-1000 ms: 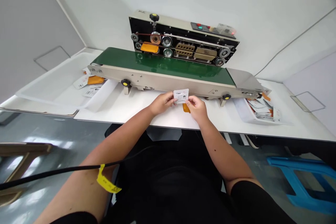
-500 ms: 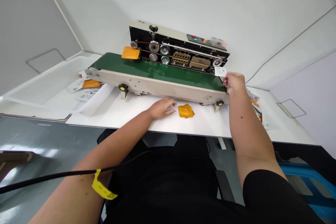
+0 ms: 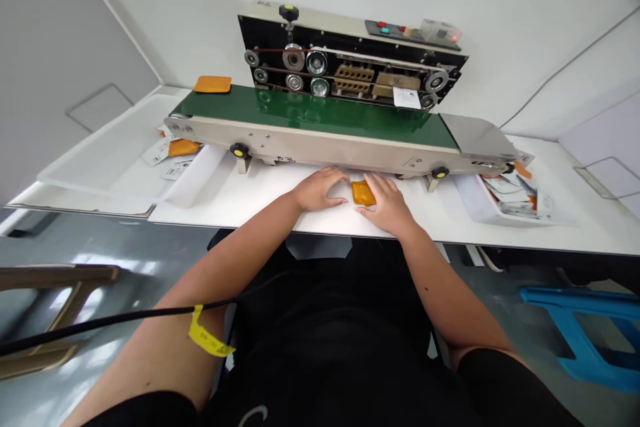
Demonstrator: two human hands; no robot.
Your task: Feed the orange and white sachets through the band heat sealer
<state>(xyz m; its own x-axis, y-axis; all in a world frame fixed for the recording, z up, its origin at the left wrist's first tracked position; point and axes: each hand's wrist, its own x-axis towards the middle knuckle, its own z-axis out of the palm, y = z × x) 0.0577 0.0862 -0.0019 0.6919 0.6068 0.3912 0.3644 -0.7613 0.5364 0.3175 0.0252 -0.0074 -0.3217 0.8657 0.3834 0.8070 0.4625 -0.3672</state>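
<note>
On the white table in front of the machine lies a small orange packet point(image 3: 362, 193). My right hand point(image 3: 389, 205) is at its right side, thumb below and fingers above, gripping its edge and covering part of it. My left hand point(image 3: 323, 190) rests just left of the packet, apart from it, with curved fingers spread and nothing in them. A white packet point(image 3: 406, 98) sits at the right end of the band sealing machine point(image 3: 353, 53), over the green conveyor belt point(image 3: 310, 115). Another orange packet point(image 3: 213, 84) lies at the belt's far left end.
A clear plastic bin point(image 3: 115, 160) on the left holds several white and orange packets. To the right, a white bin point(image 3: 480, 203) holds more. A black cable point(image 3: 115, 317) with a yellow tag crosses my left arm. A blue stool point(image 3: 565, 327) stands lower right.
My right hand has let go of the white packet at the machine and come down to the orange packet. The white packet and the upper orange packet have moved left along the belt.
</note>
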